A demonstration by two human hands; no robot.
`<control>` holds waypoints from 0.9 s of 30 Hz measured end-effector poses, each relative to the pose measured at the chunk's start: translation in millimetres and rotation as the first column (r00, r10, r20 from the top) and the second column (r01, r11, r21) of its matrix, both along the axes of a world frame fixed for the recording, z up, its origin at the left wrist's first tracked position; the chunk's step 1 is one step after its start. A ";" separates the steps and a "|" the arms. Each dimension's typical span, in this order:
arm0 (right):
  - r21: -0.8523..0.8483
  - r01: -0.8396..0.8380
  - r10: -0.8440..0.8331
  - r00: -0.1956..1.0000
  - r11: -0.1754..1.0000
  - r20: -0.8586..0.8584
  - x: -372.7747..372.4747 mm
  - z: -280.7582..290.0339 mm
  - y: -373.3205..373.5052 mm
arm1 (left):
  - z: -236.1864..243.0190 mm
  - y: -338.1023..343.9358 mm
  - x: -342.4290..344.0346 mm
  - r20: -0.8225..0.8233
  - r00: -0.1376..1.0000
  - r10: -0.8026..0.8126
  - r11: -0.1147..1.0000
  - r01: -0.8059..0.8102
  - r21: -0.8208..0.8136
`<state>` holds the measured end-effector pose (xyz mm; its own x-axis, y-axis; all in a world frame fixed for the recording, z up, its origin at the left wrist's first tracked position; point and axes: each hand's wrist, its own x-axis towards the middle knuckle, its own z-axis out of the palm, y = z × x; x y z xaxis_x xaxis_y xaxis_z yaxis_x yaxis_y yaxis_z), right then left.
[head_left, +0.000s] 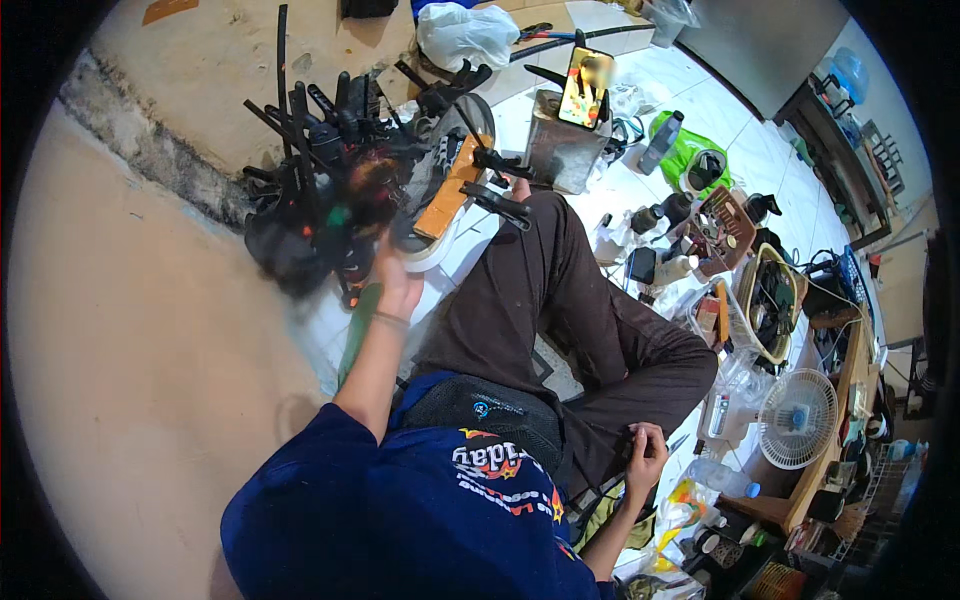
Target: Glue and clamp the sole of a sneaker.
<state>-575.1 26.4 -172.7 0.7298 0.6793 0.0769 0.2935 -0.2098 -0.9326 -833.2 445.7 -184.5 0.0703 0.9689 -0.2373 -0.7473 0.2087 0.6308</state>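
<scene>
A grey shoe (432, 165) with a pale sole lies at the upper middle, a strip of wood (455, 190) pressed along it. Black spring clamps (497, 203) grip the wood at its right edge. My left hand (398, 285) is at the shoe's near end, next to a heap of black clamps (330, 130). That hand's fingers are hidden behind the dark, blurred part of the heap, so whether they hold anything does not show. Loosely curled and with nothing visible in it, my right hand (647, 458) rests by my bent right leg.
A phone (585, 88) leans on a metal box (562, 145) beyond my knee. To the right are bottles (660, 140), a brown basket (722, 230), a cream basket (772, 300) of tools and a white round basket (797, 418). A wall (150, 350) borders the left.
</scene>
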 end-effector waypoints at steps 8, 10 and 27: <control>0.102 -0.002 -0.004 0.998 0.995 0.059 0.2 -13.6 -3.6 | 2.1 -5.0 11.8 0.075 0.991 -0.113 0.994 0.114 0.000; 0.097 0.010 -0.015 0.998 0.995 0.053 -2.0 -9.6 -3.0 | 27.2 -20.7 25.3 0.117 0.986 -0.115 0.993 0.116 0.001; -0.066 0.169 -0.171 0.985 0.983 -0.033 -11.4 9.2 22.3 | 115.4 -108.3 60.5 0.404 0.797 -0.450 0.873 0.297 0.387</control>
